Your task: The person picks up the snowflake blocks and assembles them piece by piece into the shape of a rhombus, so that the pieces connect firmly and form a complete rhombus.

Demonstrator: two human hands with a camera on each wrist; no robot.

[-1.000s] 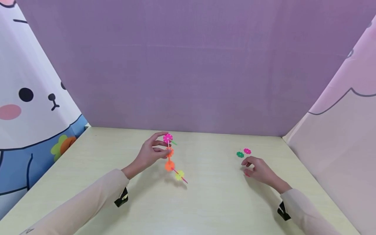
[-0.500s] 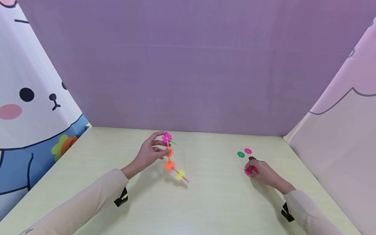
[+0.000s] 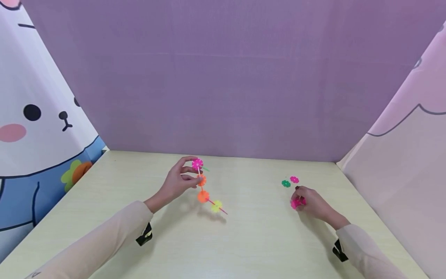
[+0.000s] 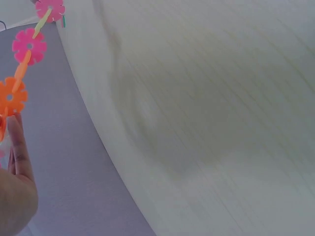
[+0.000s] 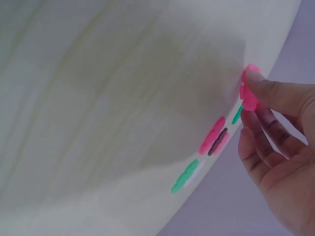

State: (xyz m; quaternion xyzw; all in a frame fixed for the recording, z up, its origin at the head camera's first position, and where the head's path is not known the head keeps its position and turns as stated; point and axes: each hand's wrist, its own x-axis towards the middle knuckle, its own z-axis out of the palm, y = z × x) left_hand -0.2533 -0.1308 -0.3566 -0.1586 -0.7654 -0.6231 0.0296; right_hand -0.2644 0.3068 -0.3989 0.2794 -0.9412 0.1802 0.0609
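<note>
My left hand [image 3: 175, 180] pinches a chain of interlocked flower-shaped plastic discs and holds it up over the table. In the head view the chain runs from a pink disc [image 3: 197, 164] at the top, past an orange disc [image 3: 203, 196], to a yellow disc [image 3: 216, 206] hanging at lower right. Further pink discs [image 4: 29, 46] of the chain show in the left wrist view. On the right side, my right hand [image 3: 313, 203] pinches a loose pink flower disc [image 5: 249, 101] between thumb and fingers, with its other fingers loosely bent.
Near my right hand lie a green flower disc [image 3: 286, 183] and another pink one [image 3: 294, 179]. A dark brown disc [image 5: 218, 141] sits among several more in the right wrist view. A purple backdrop [image 3: 223, 77] rises behind the pale table [image 3: 244, 240]; printed cloths flank it.
My right hand has shifted slightly right and down, and its fingers have closed on a pink disc. The left hand stays in place while the chain's lower end has swung slightly right.
</note>
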